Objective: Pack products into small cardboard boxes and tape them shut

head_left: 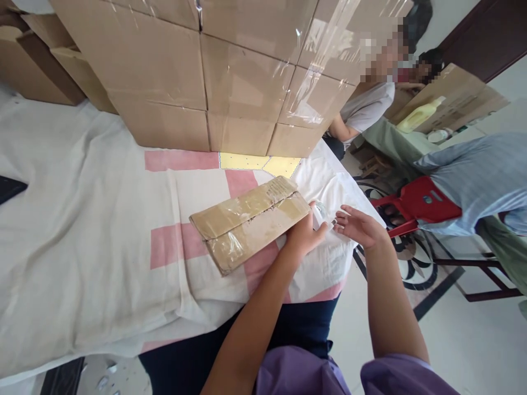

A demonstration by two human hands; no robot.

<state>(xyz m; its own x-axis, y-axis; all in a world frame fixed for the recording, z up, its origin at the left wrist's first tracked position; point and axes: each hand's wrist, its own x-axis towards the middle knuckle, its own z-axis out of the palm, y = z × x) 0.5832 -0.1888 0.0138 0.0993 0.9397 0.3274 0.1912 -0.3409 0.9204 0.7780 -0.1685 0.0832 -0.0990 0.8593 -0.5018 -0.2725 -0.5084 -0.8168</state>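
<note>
My left hand (303,236) is closed, with the thumb pressed against a small clear plastic thing (319,215) whose exact kind I cannot make out. Just right of it, my right hand (357,226) has its fingers stretched out and apart, the fingertips close to the clear thing. Whether they touch it is hard to tell. A flat, closed cardboard box (249,225) with clear tape along its seam lies on the cloth-covered table, its right end right by my left hand.
Taped cardboard boxes (242,82) are stacked at the table's back. Yellow sheets (247,161) lie before them on the white and pink cloth (102,219). Open cartons (37,66) stand far left. Right of the table are a red chair (428,200) and several people.
</note>
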